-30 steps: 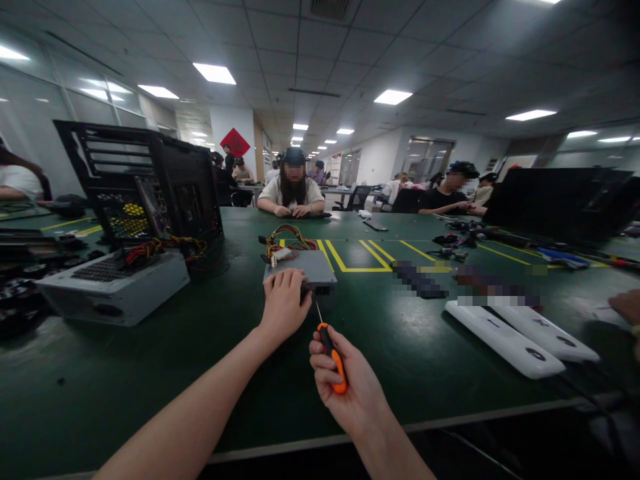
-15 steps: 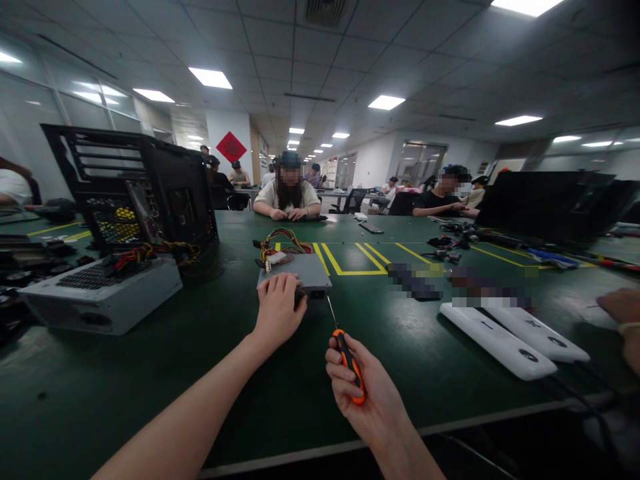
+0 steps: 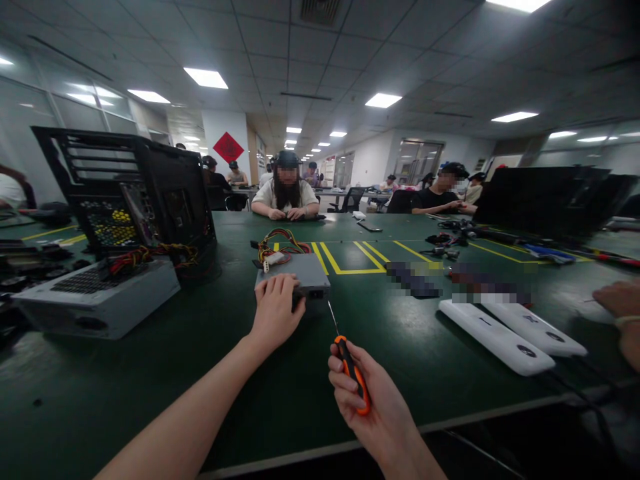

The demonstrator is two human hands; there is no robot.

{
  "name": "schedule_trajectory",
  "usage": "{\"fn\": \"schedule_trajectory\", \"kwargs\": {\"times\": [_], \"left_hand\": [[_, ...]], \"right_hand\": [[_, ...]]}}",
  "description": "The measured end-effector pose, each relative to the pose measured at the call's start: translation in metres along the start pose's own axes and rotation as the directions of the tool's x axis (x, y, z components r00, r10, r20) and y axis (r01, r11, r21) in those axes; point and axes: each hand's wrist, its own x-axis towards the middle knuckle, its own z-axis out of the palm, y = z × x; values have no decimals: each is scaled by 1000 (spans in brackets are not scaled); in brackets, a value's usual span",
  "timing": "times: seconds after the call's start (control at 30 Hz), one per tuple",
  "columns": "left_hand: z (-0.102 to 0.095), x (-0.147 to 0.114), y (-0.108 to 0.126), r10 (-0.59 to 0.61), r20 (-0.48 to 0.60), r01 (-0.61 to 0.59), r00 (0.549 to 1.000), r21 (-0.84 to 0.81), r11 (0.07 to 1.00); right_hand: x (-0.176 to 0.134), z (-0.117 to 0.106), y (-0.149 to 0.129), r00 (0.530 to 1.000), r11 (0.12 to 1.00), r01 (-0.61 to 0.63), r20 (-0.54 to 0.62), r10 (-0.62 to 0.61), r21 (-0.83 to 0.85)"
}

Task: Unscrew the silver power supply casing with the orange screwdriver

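Screwdriver [image 3: 346, 356] shifts right, to the power supply's [image 3: 311, 271] corner

Right grip [image 3: 374, 393] closes round the handle [image 3: 359, 382]; left grip [image 3: 274, 308], loosely curled, clasps the power supply's near edge on the worktop [image 3: 280, 407]. Whether the tip [image 3: 329, 305] touches, I cannot tell. Metal-cased, it looks rigid, smooth and probably heavy: best held by opposite sides, not the cables [image 3: 299, 247].

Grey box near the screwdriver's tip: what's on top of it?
The left hand rests on the grey box; a white plug and coloured wires show at its far edge. The top beneath the hand is covered and can't be seen.
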Motion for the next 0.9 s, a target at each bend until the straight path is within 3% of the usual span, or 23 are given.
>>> {"fn": "schedule_trajectory", "kwargs": {"times": [0.17,0.27,0.4,0.5,0.57,0.63,0.73,0.77,0.9], "left_hand": [[-3,-3,0,9,-40,-10,999,-24,1000],[-8,-6,10,30,-55,-33,998,-52,998],[-12,-7,24,150,116,-130,982,-162,978],[-12,-7,24,72,224,-20,972,-226,974],[-10,-7,20,-36,327,138,944,-295,945],[-5,-7,15,-108,460,308,881,-385,870],[2,-9,13,-83,611,460,787,-492,740],[3,-10,14,-66,618,463,784,-510,725],[3,-11,19,-62,529,380,846,-517,767]], "right_hand": [[-9,-15,-9,987,974,160,5,-161,-160],[-16,-22,-19,964,903,261,39,-264,-340],[-24,-30,-32,902,754,380,34,-430,-536],[-25,-32,-32,875,681,413,56,-481,-605],[-21,-31,-27,891,695,404,85,-445,-594],[-15,-27,-20,927,769,359,103,-361,-529],[-8,-19,-13,953,858,299,84,-291,-418],[-7,-17,-12,954,868,295,76,-290,-399],[0,-9,-12,966,888,259,85,-246,-379]]}}
